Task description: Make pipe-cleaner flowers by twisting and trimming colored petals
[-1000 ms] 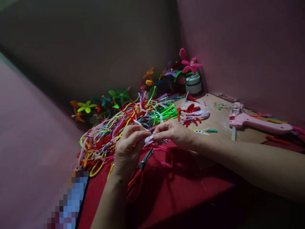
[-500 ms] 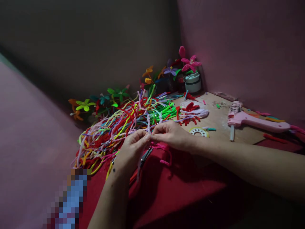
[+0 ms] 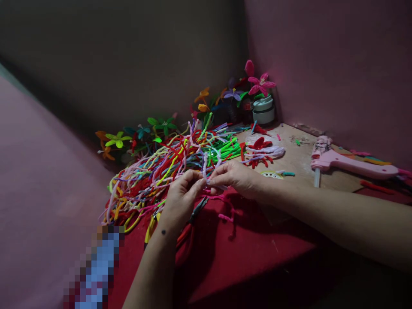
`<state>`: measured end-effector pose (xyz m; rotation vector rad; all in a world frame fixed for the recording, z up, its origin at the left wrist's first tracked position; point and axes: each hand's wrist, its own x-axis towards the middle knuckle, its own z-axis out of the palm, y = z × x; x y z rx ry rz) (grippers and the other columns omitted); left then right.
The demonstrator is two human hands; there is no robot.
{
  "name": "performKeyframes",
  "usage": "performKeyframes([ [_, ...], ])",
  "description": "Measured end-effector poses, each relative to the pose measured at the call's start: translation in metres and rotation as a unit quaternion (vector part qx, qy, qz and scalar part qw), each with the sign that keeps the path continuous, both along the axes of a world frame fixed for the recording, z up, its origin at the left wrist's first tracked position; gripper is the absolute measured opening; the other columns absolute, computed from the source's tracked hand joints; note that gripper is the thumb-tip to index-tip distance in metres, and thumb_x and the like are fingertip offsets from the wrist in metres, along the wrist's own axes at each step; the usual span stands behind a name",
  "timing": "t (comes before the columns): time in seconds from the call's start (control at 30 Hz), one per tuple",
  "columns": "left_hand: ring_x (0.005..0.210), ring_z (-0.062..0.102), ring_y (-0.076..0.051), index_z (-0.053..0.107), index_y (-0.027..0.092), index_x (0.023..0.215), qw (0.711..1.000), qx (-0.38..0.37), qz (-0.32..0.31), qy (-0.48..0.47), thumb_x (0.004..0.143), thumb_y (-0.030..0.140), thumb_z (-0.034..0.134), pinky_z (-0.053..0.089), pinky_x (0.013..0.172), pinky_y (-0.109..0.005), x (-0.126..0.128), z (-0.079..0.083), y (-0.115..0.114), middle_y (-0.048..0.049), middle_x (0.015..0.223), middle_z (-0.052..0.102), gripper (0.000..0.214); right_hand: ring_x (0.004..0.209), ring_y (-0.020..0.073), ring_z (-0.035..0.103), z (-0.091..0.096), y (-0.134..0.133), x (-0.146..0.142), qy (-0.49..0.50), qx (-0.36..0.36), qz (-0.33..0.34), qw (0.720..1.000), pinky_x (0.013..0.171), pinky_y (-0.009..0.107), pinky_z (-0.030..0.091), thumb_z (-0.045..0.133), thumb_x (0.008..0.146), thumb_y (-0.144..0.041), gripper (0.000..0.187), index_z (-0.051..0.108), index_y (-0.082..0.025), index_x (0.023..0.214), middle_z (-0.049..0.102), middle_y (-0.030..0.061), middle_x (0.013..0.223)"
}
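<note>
My left hand (image 3: 182,195) and my right hand (image 3: 234,177) meet fingertip to fingertip over a red cloth (image 3: 244,244). Both pinch a pale lilac pipe cleaner (image 3: 204,166) whose free end stands up between them. A big heap of coloured pipe cleaners (image 3: 167,165) lies just behind the hands. Red-handled pliers (image 3: 193,216) lie on the cloth under my left wrist. A pink pipe cleaner piece (image 3: 225,214) lies on the cloth below my right hand.
A pink glue gun (image 3: 347,163) lies on a wooden board (image 3: 299,159) at the right. Finished pipe-cleaner flowers (image 3: 257,83) stand in the corner beside a white tape roll (image 3: 264,111). More flowers (image 3: 117,141) lie at the left. Red and lilac petal pieces (image 3: 262,152) lie on the board.
The lilac pipe cleaner was bunched between my fingertips; now its end stands upright between them. Both hands have stayed close together, shifting slightly up.
</note>
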<state>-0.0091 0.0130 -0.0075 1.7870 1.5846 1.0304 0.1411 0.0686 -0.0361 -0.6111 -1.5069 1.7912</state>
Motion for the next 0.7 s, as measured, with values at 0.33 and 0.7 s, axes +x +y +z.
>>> performKeyframes([
  [0.33,0.065,0.05,-0.014,0.055,0.017,0.072,0.884,0.217,0.014,0.413,0.081,0.015,0.04,0.035,0.059,-0.025,0.01,-0.014,-0.003,-0.0035,0.069,0.056,0.017,0.049,0.0078,0.044,-0.006,-0.003,-0.003,-0.083,0.12,-0.084,0.986,0.05,0.021,0.033,0.056,0.069,-0.021,0.021,0.055,-0.011,0.052,0.052,-0.0001,0.05],
  [0.7,0.056,0.046,-0.011,0.047,0.018,0.066,0.951,0.09,0.021,0.296,0.079,0.02,0.042,0.032,0.054,-0.023,0.004,-0.001,-0.004,0.0015,0.062,0.052,0.014,0.079,0.0163,0.046,-0.004,-0.012,0.001,-0.114,0.512,-0.304,0.795,0.072,0.03,0.036,0.05,0.08,-0.021,0.018,0.067,-0.015,0.082,0.056,0.0068,0.077],
])
